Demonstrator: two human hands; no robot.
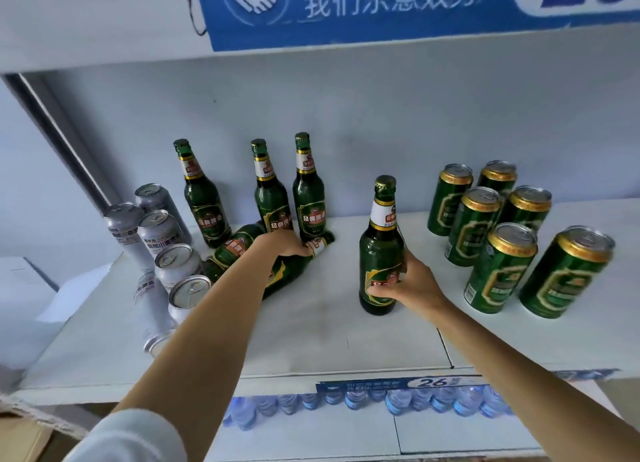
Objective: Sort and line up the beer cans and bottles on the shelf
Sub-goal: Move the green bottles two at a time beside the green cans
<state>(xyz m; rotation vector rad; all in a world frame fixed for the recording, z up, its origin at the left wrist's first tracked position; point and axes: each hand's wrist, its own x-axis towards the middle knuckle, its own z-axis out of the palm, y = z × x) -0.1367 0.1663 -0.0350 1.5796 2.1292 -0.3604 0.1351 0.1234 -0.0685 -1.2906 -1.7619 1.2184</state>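
My right hand [410,286] is wrapped around the lower body of an upright green beer bottle [381,239] standing mid-shelf. My left hand [282,245] grips a green bottle lying on its side [294,267], its neck pointing right. A second lying bottle [235,248] rests behind my left forearm. Three green bottles [273,191] stand upright against the back wall. Several silver cans [159,233] cluster at the left, some upright and some lying. Several green cans [498,233] stand grouped at the right.
The white shelf [311,330] has a front edge with a blue price tag [398,382]. Water bottles [381,402] sit on the shelf below. A blue sign [381,7] hangs on the shelf above. Cardboard [20,434] shows at the lower left.
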